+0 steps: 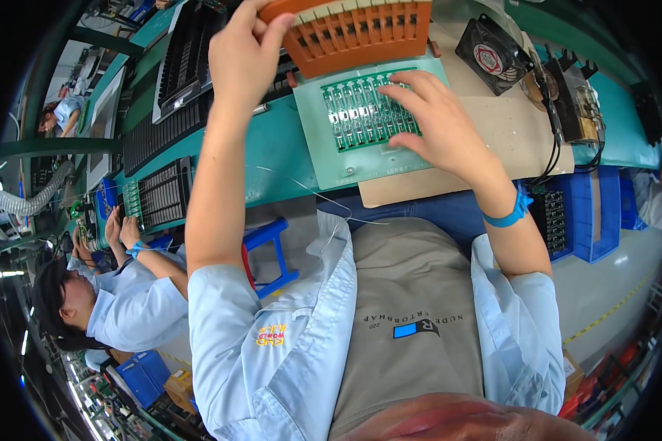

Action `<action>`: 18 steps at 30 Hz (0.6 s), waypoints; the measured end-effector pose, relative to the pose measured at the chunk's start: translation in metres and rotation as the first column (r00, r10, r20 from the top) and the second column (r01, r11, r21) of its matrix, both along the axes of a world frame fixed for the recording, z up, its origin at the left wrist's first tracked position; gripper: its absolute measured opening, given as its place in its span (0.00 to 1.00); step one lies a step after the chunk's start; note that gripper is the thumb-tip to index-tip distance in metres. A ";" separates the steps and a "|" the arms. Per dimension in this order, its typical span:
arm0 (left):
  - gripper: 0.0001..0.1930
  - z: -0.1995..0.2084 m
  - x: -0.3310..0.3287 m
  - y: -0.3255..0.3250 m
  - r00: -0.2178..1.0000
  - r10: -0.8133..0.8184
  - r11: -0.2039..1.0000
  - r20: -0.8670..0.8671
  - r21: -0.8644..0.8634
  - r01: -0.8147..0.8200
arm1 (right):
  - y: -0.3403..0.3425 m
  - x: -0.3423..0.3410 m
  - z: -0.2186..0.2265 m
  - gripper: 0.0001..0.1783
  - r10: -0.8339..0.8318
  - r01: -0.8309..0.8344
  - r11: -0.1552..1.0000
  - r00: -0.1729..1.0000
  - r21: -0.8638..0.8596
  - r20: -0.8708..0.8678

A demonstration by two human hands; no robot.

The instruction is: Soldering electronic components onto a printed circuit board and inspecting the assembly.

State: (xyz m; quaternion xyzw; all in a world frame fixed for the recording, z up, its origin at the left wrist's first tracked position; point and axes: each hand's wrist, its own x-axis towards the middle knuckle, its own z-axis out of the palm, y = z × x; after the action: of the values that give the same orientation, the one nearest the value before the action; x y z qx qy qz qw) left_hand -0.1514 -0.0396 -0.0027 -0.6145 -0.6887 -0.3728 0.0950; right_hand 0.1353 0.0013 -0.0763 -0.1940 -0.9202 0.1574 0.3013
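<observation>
A raised orange-brown slotted fixture cover (pixel 357 55) stands tilted at the far edge of a pale green fixture base (pixel 312 151). My left hand (pixel 246 55) is closed on the cover's upper left corner, thumb in front; the other fingers are partly hidden. In the base lies a green circuit board panel (pixel 360 110), with rows of small silver and glassy parts. Over the panel's right end hovers or rests my right hand (pixel 441 121), its fingers apart; I cannot tell whether the fingertips touch it. A blue wrist strap (pixel 509 212) circles my right wrist.
A black fan (pixel 493 55) and a metal device with cables (pixel 570 95) stand to the right, beside brown cardboard (pixel 522 132). Black slotted trays (pixel 162 132) line the left. A co-worker (pixel 136 301) handles boards at far left. Blue bins (pixel 596 213) sit below right.
</observation>
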 end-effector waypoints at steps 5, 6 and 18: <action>0.16 0.023 -0.012 0.050 0.999 0.049 0.975 0.022 -0.220 -0.043 | 0.016 -0.016 -0.004 0.50 0.161 -0.169 0.985 0.971 0.028 0.179; 0.16 0.022 -0.016 0.059 0.996 0.075 0.950 0.043 -0.308 -0.058 | 0.014 -0.018 -0.005 0.52 0.163 -0.173 0.985 0.965 0.029 0.206; 0.21 -0.040 -0.077 0.118 0.984 -0.082 0.907 -0.158 -0.421 0.008 | 0.015 -0.024 -0.004 0.56 0.169 -0.170 0.985 0.939 -0.021 0.298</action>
State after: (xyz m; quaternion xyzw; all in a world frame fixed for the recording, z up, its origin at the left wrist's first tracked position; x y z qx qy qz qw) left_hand -0.2284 0.0779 -0.0428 -0.6661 -0.7275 -0.1639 0.0113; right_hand 0.1113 0.0162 -0.0806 -0.1348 -0.9688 0.1493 0.1446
